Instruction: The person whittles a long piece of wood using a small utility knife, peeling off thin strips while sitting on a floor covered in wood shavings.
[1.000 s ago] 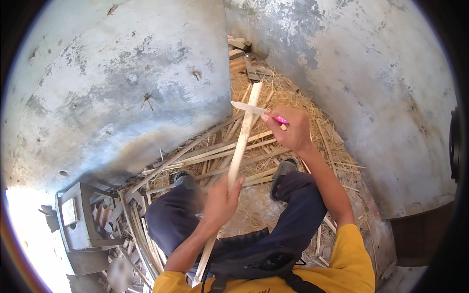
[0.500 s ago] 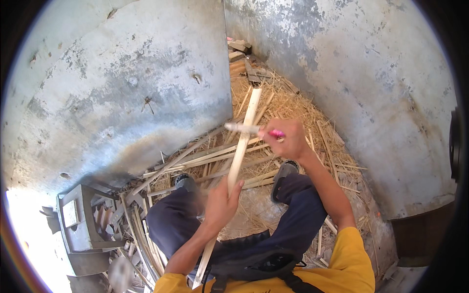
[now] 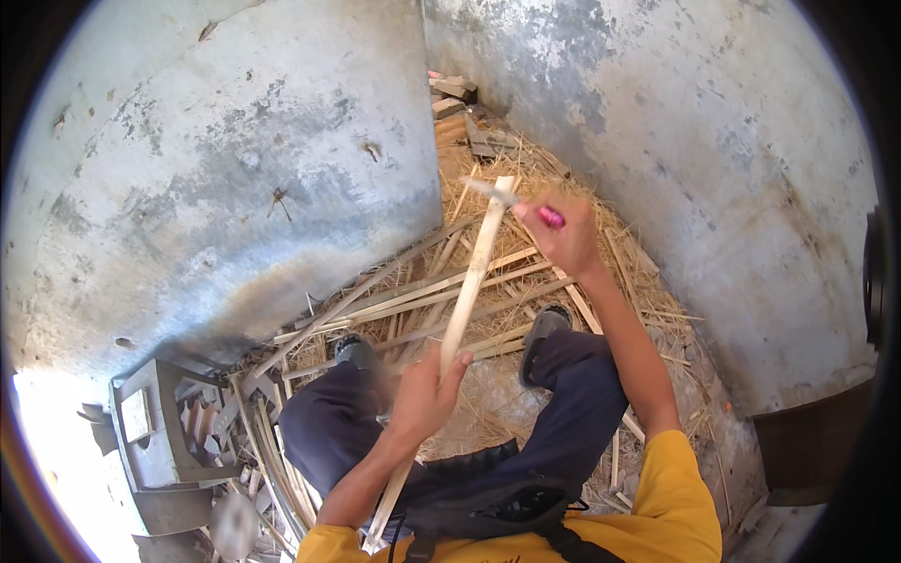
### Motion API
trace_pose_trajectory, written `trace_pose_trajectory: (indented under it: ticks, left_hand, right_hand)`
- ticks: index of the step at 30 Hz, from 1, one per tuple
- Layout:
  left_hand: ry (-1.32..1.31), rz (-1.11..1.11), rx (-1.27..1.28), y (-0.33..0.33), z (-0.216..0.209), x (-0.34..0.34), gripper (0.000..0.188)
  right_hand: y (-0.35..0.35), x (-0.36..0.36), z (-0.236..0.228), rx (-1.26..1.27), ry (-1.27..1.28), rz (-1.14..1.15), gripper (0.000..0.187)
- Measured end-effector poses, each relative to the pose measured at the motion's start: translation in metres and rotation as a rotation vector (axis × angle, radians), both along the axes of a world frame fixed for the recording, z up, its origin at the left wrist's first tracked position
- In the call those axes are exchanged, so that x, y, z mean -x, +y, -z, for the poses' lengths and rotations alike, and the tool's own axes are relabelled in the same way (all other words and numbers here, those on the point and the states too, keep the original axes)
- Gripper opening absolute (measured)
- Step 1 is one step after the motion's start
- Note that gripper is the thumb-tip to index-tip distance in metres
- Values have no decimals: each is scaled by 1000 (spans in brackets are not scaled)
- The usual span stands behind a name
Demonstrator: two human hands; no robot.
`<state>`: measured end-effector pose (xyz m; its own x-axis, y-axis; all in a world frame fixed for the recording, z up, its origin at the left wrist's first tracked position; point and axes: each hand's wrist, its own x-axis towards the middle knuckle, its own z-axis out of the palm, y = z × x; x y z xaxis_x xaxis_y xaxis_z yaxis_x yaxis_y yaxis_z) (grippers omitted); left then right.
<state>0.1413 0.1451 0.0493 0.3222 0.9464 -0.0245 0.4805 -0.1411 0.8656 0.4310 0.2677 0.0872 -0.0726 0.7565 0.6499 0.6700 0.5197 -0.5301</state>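
A long pale wooden strip (image 3: 477, 267) slants from beside my waist up and away between my knees. My left hand (image 3: 424, 394) is closed around its lower half. In my right hand (image 3: 563, 233) is a knife (image 3: 490, 191) with a pink handle, its blade slightly blurred. The blade lies across the strip near its far end; whether it presses into the wood or hovers just over it I cannot tell.
Several loose strips (image 3: 399, 302) and straw-like shavings (image 3: 601, 220) cover the ground around my shoes. Worn plastered walls (image 3: 310, 122) meet ahead. At the left stands a grey box-like frame (image 3: 155, 432) with scraps inside; wood pieces (image 3: 452, 94) lie in the far corner.
My right hand has moved away from me along the strip, taking the knife from its middle to near its far end. My left hand keeps its hold in about the same place.
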Motion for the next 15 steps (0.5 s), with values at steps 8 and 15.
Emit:
trace_pose_trajectory:
  ticks: [8, 15]
  left_hand:
    - [55, -31, -34, 0, 10, 2, 44]
    - [-45, 17, -61, -12, -5, -9, 34]
  right_hand:
    - [-5, 8, 3, 55, 3, -66, 18]
    - [22, -34, 19, -3, 43, 388, 26]
